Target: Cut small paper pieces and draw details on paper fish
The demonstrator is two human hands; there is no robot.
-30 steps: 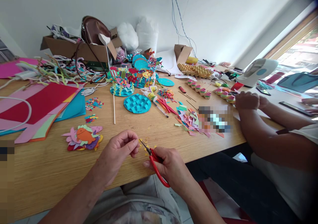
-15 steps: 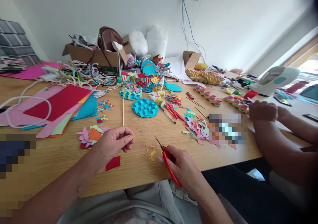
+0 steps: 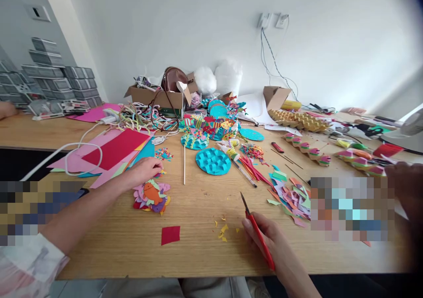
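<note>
My left hand point(image 3: 148, 171) is over a small pile of colored paper bits point(image 3: 162, 173), fingers curled together. Whatever is between its fingertips is hidden. Just below it lies a heap of paper fish cutouts point(image 3: 152, 195), an orange one on top. In my right hand point(image 3: 269, 234) is a pair of scissors point(image 3: 261, 240) with red handles, its blades pointing up and away and looking closed. Yellow paper scraps point(image 3: 224, 232) are scattered on the wood left of the scissors. A red paper piece point(image 3: 171, 235) lies flat near the table's front edge.
Past my hands are a blue textured disc point(image 3: 213, 161), a white stick point(image 3: 184, 165), decorated fish pieces point(image 3: 211, 128) and colored paper sheets point(image 3: 115, 150). Paper strips point(image 3: 294, 196) lie to the right. Another person's hand point(image 3: 401, 179) is at the far right. A white cable point(image 3: 82, 144) loops at left.
My left hand has moved left and away from me, from near the scissors to the small pile of paper bits; the yellow bit at its fingertips no longer shows. The view has turned left.
</note>
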